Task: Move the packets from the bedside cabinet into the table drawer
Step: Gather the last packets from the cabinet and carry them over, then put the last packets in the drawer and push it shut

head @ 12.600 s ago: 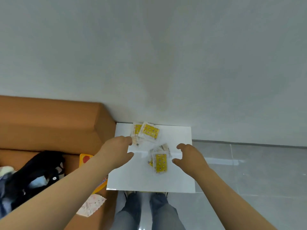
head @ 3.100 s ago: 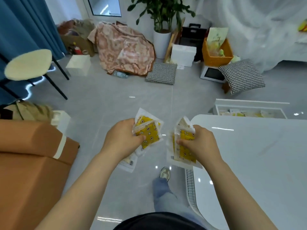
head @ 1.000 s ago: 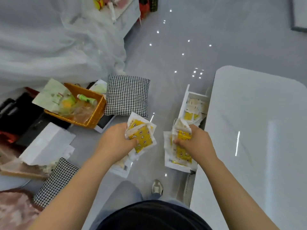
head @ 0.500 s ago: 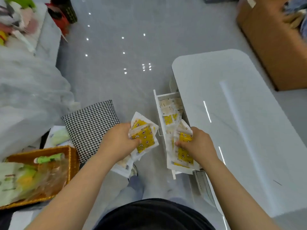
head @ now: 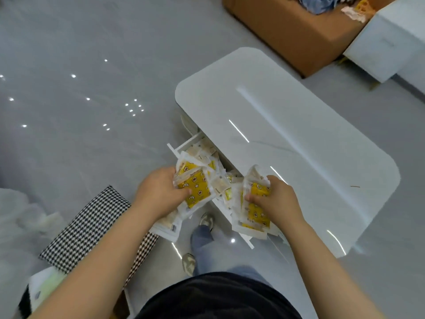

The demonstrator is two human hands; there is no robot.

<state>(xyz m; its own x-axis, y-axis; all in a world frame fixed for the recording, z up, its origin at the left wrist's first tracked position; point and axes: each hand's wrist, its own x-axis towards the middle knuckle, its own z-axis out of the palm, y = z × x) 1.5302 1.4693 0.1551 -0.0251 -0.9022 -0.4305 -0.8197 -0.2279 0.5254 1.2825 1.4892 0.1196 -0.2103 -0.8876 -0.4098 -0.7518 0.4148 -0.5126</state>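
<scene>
My left hand (head: 158,192) grips a bundle of clear packets with yellow printed inserts (head: 195,187), held just over the open white table drawer (head: 186,143). My right hand (head: 276,201) grips a second bundle of the same packets (head: 253,212) above the drawer's near end. Several more packets (head: 204,146) lie inside the drawer, which sticks out from under the glossy white table (head: 287,143). The bedside cabinet (head: 388,42) shows at the top right corner.
A black-and-white checked cushion (head: 92,226) lies on the grey floor to the left. A brown upholstered bed frame (head: 294,31) stands beyond the table. My feet and legs (head: 202,238) are beside the drawer. White fabric covers the far left.
The view has swung round toward the table. Both hands, still holding their packets, have come in over the open drawer, the left one now above its contents.
</scene>
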